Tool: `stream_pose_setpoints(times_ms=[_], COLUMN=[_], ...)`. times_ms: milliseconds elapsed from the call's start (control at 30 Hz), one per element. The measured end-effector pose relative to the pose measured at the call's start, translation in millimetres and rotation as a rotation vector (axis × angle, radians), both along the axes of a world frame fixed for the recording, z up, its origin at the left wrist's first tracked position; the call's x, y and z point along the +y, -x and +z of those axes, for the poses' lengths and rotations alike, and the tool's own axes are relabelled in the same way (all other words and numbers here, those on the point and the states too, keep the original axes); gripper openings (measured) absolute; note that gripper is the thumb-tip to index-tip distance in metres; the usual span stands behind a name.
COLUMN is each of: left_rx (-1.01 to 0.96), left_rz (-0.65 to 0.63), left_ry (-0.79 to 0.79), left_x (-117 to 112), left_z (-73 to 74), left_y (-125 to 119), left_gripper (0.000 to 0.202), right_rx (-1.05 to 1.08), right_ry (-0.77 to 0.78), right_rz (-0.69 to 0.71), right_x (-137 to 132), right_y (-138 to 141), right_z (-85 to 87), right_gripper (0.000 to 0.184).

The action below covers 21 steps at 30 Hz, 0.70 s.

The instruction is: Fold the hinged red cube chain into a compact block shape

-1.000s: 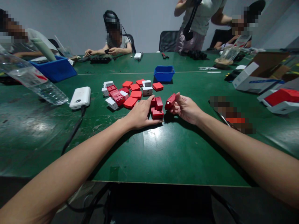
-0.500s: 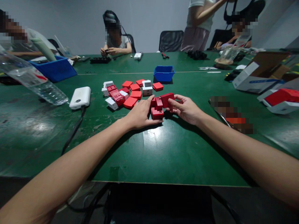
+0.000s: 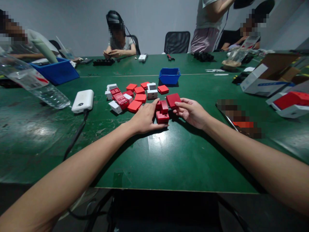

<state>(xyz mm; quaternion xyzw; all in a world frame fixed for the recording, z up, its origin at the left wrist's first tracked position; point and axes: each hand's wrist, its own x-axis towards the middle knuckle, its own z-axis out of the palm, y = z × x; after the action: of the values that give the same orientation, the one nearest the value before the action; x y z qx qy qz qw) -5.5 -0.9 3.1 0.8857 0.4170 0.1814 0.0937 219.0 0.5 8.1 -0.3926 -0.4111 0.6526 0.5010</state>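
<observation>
At bench point(image 3: 169, 154) centre: flat red plastic cover point(image 3: 173, 99) pinched in R hand point(image 3: 191, 113) fingers point(image 3: 180, 103), L hand point(image 3: 144, 120) open; edge grip, may slip.

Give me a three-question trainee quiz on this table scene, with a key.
1. True or false: the right hand holds a white piece.
2. On which side of the pile of red and white pieces does the white power bank lie, as the camera sees it? A: left. B: right. C: beyond it.
3. Fill in: the small bin beyond the pile is coloured ____.

Key:
1. False. It holds a red piece.
2. A.
3. Blue.
</observation>
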Motion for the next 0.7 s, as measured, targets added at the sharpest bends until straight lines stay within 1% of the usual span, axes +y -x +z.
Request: stream_pose_setpoints(times_ms=[167, 367, 600, 700], left_rx=[-0.001, -0.011, -0.003, 0.001], left_rz=[-0.001, -0.009, -0.010, -0.010], left_ry=[0.000, -0.003, -0.008, -0.011], left_x=[0.0, -0.1, 0.6, 0.9], left_z=[0.4, 0.3, -0.6, -1.0], left_y=[0.2, 0.4, 0.2, 0.3], left_gripper=[0.109, 0.108, 0.108, 0.107], right_rx=[0.021, 0.011, -0.010, 0.000], right_ry=[0.038, 0.025, -0.048, -0.060], right_rz=[-0.058, -0.063, -0.046, -0.025], right_x=[-2.5, -2.8, -1.9, -1.6], right_y=[2.8, 4.1, 1.6, -0.1], right_z=[5.4, 5.3, 0.9, -1.2], right_gripper=[0.014, 0.027, 0.030, 0.034])
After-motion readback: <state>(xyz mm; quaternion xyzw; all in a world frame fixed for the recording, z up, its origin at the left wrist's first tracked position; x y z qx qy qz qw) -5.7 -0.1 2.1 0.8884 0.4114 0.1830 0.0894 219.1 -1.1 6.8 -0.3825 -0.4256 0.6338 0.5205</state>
